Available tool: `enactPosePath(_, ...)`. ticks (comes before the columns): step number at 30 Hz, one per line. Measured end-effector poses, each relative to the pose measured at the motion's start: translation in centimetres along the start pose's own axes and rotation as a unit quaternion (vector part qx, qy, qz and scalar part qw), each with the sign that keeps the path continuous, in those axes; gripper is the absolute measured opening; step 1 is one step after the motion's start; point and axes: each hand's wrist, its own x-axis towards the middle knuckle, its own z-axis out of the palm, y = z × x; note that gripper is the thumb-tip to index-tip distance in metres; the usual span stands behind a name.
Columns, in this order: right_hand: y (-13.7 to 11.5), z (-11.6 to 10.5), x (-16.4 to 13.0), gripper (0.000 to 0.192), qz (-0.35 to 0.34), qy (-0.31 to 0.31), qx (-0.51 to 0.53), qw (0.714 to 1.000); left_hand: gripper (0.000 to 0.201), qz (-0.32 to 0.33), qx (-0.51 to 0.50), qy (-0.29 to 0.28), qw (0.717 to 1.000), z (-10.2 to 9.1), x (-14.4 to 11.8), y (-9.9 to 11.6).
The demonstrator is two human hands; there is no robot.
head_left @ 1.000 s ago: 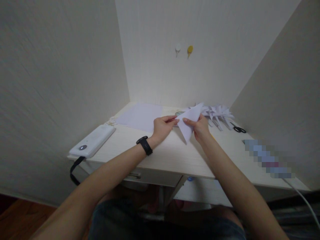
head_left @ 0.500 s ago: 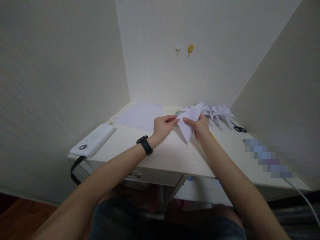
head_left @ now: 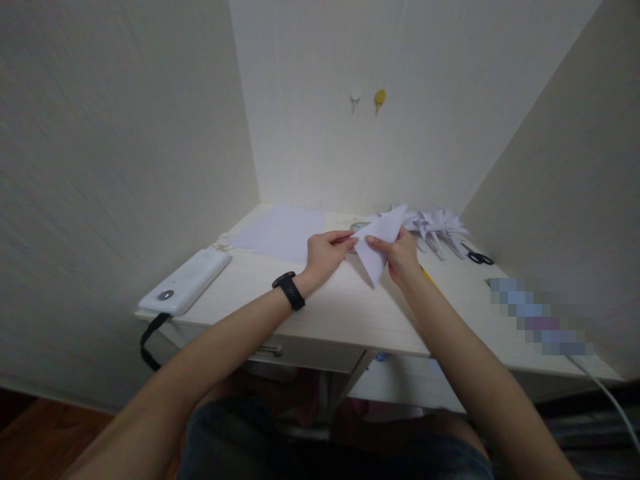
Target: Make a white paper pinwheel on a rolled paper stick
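A white sheet of paper [head_left: 382,230], folded into a triangle, is held up over the desk between both hands. My left hand [head_left: 326,257] pinches its left corner between thumb and fingers. On the right side, my right hand [head_left: 401,253] grips the paper with the thumb lying across its front; the other fingers are mostly hidden behind it. Past the right hand lies a pile of folded white paper pieces [head_left: 435,227], partly covered by the held sheet. A yellow pencil-like stick [head_left: 431,279] shows beside my right wrist.
Flat white paper [head_left: 283,230] lies at the desk's back left. A white device [head_left: 186,281] with a black strap sits on the left edge. Black scissors [head_left: 480,257] and a blurred-out object [head_left: 537,317] are on the right. Two hooks, one yellow [head_left: 381,97], are on the wall.
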Motion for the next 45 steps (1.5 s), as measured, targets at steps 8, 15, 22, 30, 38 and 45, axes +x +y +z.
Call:
enactPosePath(8, -0.8, 0.2, -0.1, 0.054, 0.025, -0.005, 0.031, 0.999, 0.014, -0.027, -0.014, 0.003, 1.000, -0.1, 0.0, 0.8)
enactPosePath(15, -1.5, -0.2, 0.7, 0.039, 0.057, 0.017, 0.042, 0.997, 0.015, -0.029, -0.030, -0.022, 0.999, -0.4, 0.3, 0.7)
enactPosePath(22, -2.0, -0.3, 0.7, 0.039, 0.072, -0.008, 0.056, 0.996, 0.018, -0.002, 0.013, -0.017, 1.000, -0.2, 0.1, 0.2)
enactPosePath(30, -2.8, -0.5, 0.6, 0.039, 0.051, -0.019, 0.046, 0.997, 0.021, 0.034, 0.029, 0.002, 0.999, -0.2, -0.4, 0.1)
enactPosePath(38, -3.3, -0.7, 0.6, 0.041, 0.014, -0.018, 0.026, 0.999, 0.020, 0.086, 0.064, -0.006, 0.994, -0.3, -0.8, -0.1)
enactPosePath(45, -3.2, -0.5, 0.6, 0.042, 0.006, -0.015, 0.011, 1.000, 0.019, 0.036, 0.047, 0.007, 0.998, 0.0, -0.9, 0.4)
